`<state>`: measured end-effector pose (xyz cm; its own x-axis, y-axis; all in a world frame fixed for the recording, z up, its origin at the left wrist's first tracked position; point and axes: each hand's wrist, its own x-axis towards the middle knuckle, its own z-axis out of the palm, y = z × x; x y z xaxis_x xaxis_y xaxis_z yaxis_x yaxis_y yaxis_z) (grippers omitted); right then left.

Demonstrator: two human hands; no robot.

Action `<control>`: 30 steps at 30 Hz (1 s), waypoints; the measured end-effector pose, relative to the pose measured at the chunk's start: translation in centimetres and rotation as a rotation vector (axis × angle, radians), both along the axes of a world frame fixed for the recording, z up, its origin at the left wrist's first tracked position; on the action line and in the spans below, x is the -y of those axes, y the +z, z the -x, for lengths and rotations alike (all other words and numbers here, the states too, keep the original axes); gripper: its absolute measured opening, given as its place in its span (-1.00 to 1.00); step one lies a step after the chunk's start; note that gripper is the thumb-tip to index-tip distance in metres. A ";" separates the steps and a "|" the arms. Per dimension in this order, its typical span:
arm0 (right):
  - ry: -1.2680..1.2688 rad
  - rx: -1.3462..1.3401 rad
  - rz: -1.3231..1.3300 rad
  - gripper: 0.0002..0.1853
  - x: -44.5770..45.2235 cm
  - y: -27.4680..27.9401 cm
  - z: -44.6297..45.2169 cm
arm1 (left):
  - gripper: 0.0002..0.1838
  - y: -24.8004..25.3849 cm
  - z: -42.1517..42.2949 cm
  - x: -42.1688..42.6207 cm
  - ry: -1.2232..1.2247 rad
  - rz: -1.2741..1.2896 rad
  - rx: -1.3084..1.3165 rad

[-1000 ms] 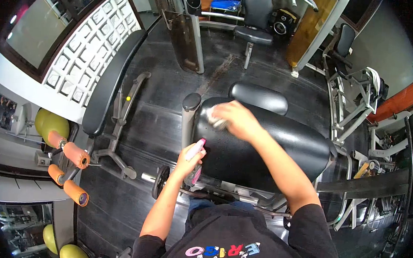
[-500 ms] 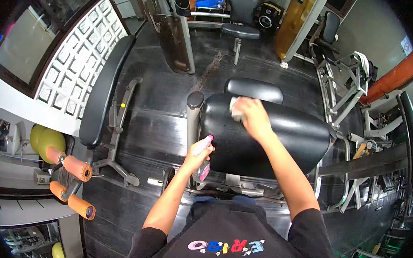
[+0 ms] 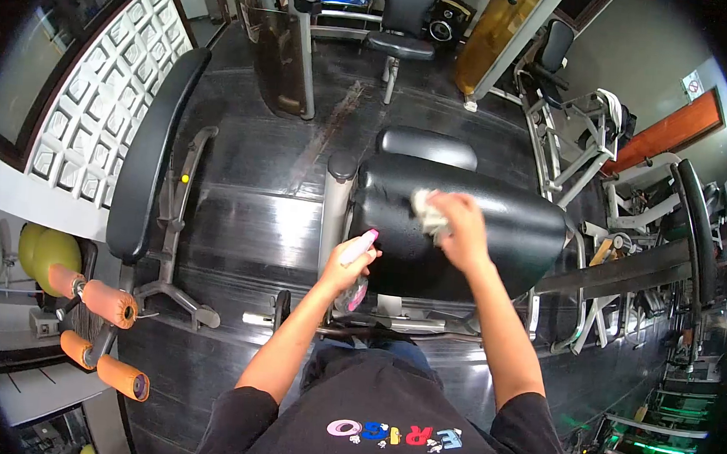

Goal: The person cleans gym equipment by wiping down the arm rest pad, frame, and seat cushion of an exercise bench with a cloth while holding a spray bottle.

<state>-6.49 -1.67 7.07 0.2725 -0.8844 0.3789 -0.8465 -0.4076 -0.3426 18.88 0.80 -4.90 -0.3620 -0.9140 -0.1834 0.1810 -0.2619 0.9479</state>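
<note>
A spray bottle (image 3: 353, 299) with a pink and white top is gripped in my left hand (image 3: 347, 263), at the left front edge of a black padded bench (image 3: 508, 203). My right hand (image 3: 464, 230) is closed on a pale crumpled cloth (image 3: 428, 213), which lies over the middle-left part of the bench pad. Small droplets or specks show on the black surface near the cloth. Beyond the large pad sits a smaller black pad (image 3: 428, 145). A grey post (image 3: 337, 200) with a black cap stands at the bench's left end.
A long black bench (image 3: 156, 153) stands at the left, with orange foam rollers (image 3: 124, 377) nearer me. At the back is a machine with a black seat (image 3: 400, 46). Metal gym frames (image 3: 583, 154) line the right side. A barbell-like bar (image 3: 406, 335) runs close before my body.
My right hand has moved the cloth rightward and nearer me over the pad. My left hand still holds the bottle beside the bench. The view has shifted.
</note>
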 end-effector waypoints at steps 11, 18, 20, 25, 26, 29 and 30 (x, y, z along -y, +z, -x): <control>-0.060 -0.039 0.039 -0.26 0.3 -1.4 -7.6 | -0.81 -0.1 -0.2 0.0 -0.029 0.003 -0.048; -0.068 0.086 -0.106 -0.23 -3.2 -0.1 -1.8 | -0.78 -1.2 -1.0 -2.5 -0.025 0.348 0.265; -0.195 0.041 0.059 -0.34 -1.1 1.6 -1.1 | -0.79 -1.8 -0.8 -2.6 -0.004 0.370 0.233; -0.238 -0.031 0.196 -0.60 5.7 2.1 -4.9 | -0.78 -1.5 -0.9 -2.9 -0.008 0.153 0.111; -0.268 -0.115 -0.007 -0.69 6.1 1.3 -6.7 | -0.78 -2.0 -1.3 -3.2 -0.036 0.166 0.138; -0.142 -0.280 0.137 -0.64 2.5 -0.2 -10.3 | -0.77 -3.0 -2.2 -4.6 -0.042 0.237 0.215; -0.112 -0.199 0.094 -0.60 1.3 0.1 -10.2 | -0.77 -3.4 -2.6 -5.2 -0.018 0.290 0.266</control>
<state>3.68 -3.02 7.14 0.2521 -0.8765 0.4101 -0.9351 -0.3298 -0.1299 21.43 5.96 -8.26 -0.3532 -0.9355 -0.0080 -0.0832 0.0229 0.9963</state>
